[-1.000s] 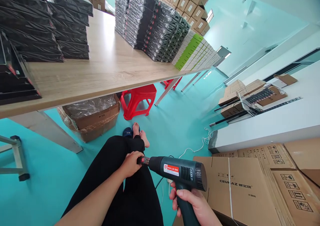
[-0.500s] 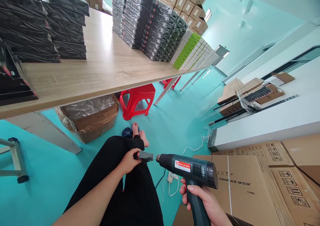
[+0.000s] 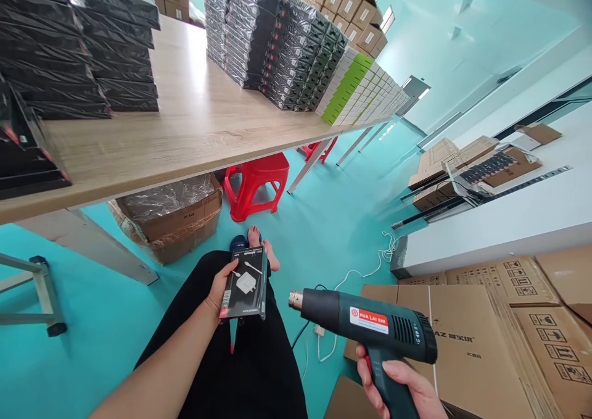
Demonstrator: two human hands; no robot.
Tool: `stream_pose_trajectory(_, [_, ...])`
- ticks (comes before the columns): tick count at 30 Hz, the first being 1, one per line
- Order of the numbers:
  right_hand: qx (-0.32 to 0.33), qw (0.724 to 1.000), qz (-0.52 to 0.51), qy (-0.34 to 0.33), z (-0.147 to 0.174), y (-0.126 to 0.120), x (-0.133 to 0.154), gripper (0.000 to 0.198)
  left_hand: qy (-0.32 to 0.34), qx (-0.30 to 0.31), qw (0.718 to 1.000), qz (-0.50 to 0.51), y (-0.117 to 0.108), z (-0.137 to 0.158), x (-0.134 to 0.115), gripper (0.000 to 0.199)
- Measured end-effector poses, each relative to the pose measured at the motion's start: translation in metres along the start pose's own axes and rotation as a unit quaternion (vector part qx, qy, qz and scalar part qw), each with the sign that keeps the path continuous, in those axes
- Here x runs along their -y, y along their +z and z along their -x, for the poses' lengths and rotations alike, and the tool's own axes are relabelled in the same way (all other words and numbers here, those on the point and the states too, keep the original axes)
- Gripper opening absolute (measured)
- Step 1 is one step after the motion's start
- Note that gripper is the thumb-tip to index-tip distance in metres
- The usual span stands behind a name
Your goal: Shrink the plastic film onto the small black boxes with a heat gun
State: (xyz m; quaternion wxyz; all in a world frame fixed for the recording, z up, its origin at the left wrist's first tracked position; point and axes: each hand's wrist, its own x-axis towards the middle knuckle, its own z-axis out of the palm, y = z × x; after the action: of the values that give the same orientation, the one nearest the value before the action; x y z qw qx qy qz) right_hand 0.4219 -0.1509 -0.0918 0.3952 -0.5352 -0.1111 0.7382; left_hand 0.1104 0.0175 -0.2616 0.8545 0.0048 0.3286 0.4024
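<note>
My left hand (image 3: pixel 223 288) grips a flat black charger box (image 3: pixel 245 281) above my lap. Its printed face, with a white plug and cable, is turned up towards me, and clear film shows along its right edge. In my right hand (image 3: pixel 398 379) is a dark green heat gun (image 3: pixel 365 320) with a red and white label. A finger lies by its red trigger. The metal nozzle points left at the box, with a gap between them.
The wooden table (image 3: pixel 185 126) carries stacks of film-wrapped black boxes (image 3: pixel 296 49) and white-green boxes (image 3: pixel 365 89). Under it are an open carton (image 3: pixel 176 221) and a red stool (image 3: pixel 259 184). Large cartons (image 3: pixel 481 339) stand at right; a white cord (image 3: pixel 361 277) lies on the floor.
My left hand has turned the box from edge-on to face-up and drawn it slightly left. The heat gun has shifted right and nearer to me, so the gap has widened.
</note>
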Motion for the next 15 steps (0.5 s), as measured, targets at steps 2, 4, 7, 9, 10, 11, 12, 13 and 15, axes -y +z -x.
stream_pose_trajectory(2, [0.001,1.000,0.015,0.012,0.004,-0.001,-0.004,0.035,0.014,-0.012,1.000,0.017,0.000,0.002,-0.003,0.035])
stream_pose_trajectory(4, [0.007,0.999,0.026,0.025,0.006,0.003,-0.009,0.035,0.022,-0.012,0.999,0.024,-0.001,0.002,-0.002,0.036])
stream_pose_trajectory(7, [0.015,0.998,0.026,0.047,0.004,0.012,-0.014,0.034,0.020,0.000,0.999,0.040,-0.002,0.001,0.000,0.036])
stream_pose_trajectory(9, [0.013,0.999,0.026,0.046,0.001,0.017,-0.017,0.033,0.020,0.000,0.999,0.044,-0.003,0.001,0.000,0.036])
stream_pose_trajectory(10, [0.012,0.999,0.027,0.042,-0.001,0.018,-0.018,0.032,0.022,-0.003,0.999,0.042,-0.004,0.002,0.001,0.037])
stream_pose_trajectory(11, [0.011,0.999,0.026,0.038,-0.003,0.018,-0.019,0.031,0.026,-0.004,0.999,0.038,-0.003,0.003,0.001,0.038])
stream_pose_trajectory(12, [0.013,0.999,0.026,0.035,-0.005,0.017,-0.021,0.031,0.032,0.001,0.999,0.032,-0.003,0.004,0.000,0.041])
stream_pose_trajectory(13, [0.019,0.999,0.025,0.031,-0.007,0.016,-0.022,0.031,0.037,0.013,0.999,0.025,-0.002,0.006,0.000,0.046])
stream_pose_trajectory(15, [0.034,0.999,0.019,0.023,-0.010,0.011,-0.024,0.033,0.037,0.058,0.998,0.009,0.000,0.009,0.000,0.056])
